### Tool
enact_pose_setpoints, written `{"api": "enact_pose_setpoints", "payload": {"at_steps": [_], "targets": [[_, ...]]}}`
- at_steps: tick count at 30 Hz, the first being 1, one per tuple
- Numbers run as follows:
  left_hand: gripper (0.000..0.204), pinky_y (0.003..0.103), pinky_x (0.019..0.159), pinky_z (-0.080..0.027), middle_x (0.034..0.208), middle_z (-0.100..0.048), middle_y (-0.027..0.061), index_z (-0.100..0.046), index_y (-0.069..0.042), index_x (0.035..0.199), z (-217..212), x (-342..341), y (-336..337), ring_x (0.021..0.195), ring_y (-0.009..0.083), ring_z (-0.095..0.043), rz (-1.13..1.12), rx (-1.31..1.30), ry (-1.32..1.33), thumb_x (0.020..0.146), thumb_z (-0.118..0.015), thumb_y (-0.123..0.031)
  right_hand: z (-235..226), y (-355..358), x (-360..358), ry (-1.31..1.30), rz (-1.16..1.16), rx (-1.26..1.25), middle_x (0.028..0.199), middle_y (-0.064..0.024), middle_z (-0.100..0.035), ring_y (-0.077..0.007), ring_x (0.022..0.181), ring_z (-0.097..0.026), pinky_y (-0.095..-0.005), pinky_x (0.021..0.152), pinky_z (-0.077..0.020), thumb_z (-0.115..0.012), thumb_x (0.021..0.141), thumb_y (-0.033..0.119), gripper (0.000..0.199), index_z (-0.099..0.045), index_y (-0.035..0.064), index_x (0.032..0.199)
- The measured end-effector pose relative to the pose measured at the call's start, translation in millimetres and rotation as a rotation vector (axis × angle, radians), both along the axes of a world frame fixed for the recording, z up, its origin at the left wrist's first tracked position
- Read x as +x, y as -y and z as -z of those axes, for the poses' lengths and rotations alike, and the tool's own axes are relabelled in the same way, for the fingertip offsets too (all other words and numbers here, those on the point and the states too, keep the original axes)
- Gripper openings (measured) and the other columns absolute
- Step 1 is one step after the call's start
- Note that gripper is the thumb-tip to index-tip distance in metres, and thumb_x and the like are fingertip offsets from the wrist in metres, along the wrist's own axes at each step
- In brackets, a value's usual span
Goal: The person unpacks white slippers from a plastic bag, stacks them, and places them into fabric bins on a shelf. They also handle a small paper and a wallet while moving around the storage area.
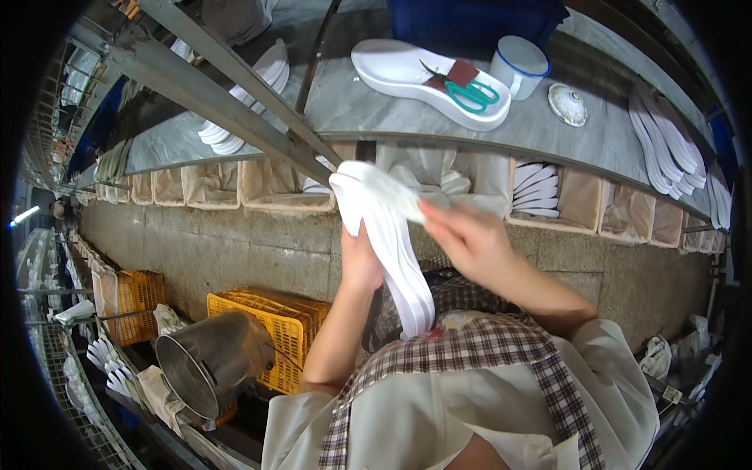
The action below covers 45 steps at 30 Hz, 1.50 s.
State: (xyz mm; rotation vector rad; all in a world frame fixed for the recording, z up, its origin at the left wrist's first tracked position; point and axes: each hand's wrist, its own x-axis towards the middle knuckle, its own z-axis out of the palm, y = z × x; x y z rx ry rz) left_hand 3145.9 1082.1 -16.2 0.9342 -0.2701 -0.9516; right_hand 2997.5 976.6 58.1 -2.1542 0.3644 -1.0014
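Several white shoe soles [398, 262] are held upright in a stack, their lower end close to my checked apron. My left hand [362, 260] is closed round the stack from the left, part of its fingers hidden behind the soles. My right hand [470, 239] pinches a pale, flat thing [392, 193], blurred by motion, across the upper part of the stack. Whether that is a cloth or a thin pad I cannot tell. On the bench ahead lies a larger white sole-shaped tray [392, 61] with green-handled scissors [474, 95] and brown pieces in it.
A grey bench [337, 110] runs across ahead, bearing an enamel mug [521, 63], its lid [567, 105] and more soles [664, 145]. Lined bins [560, 188] stand beneath. Metal bars [227, 86] slant in at left. A metal bucket [211, 364] and yellow crates [270, 317] are at lower left.
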Motion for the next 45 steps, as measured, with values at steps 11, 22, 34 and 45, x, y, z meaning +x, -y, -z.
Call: {"api": "enact_pose_setpoints", "payload": {"at_steps": [11,22,34,45], "targets": [[0.036,0.031,0.086,-0.046,0.116,-0.053,0.0084,-0.037,-0.003,0.127,4,-4,-2,0.103,0.0173,-0.055,-0.006,0.072,0.04,0.096,-0.044,-0.019,11,-2,-12,-0.064,-0.074,0.056,0.067,-0.0087,-0.059,-0.015,0.054,-0.053,-0.0261,0.051,-0.0431,-0.063,0.081,0.004,0.03,-0.062,0.0016,0.111],[0.038,0.032,0.09,-0.044,0.119,-0.052,0.0091,-0.035,-0.003,0.129,6,-6,-6,0.105,0.0185,-0.054,0.06,0.113,0.074,0.096,-0.043,-0.021,13,-3,-13,-0.142,0.083,0.221,0.067,-0.0124,-0.06,-0.022,0.058,-0.061,-0.0304,0.054,-0.0483,-0.065,0.08,0.008,0.029,-0.064,0.0038,0.108],[0.039,0.033,0.093,-0.042,0.123,-0.049,0.0098,-0.032,-0.002,0.13,8,-2,-12,0.109,0.0199,-0.051,-0.102,0.124,0.086,0.095,-0.043,-0.014,11,-5,-9,0.024,-0.118,0.153,0.07,-0.0119,-0.062,-0.0229,0.055,-0.058,-0.0325,0.049,-0.0435,-0.064,0.081,0.009,0.024,-0.065,0.0038,0.104],[0.044,0.035,0.093,-0.045,0.124,-0.05,0.0111,-0.031,-0.004,0.133,8,-2,-19,0.11,0.0208,-0.053,-0.078,0.169,0.165,0.096,-0.044,-0.024,8,13,0,-0.25,-0.053,-0.04,0.07,-0.0119,-0.061,-0.0193,0.058,-0.056,-0.0308,0.052,-0.0441,-0.064,0.08,0.008,0.028,-0.064,0.0031,0.108]]}}
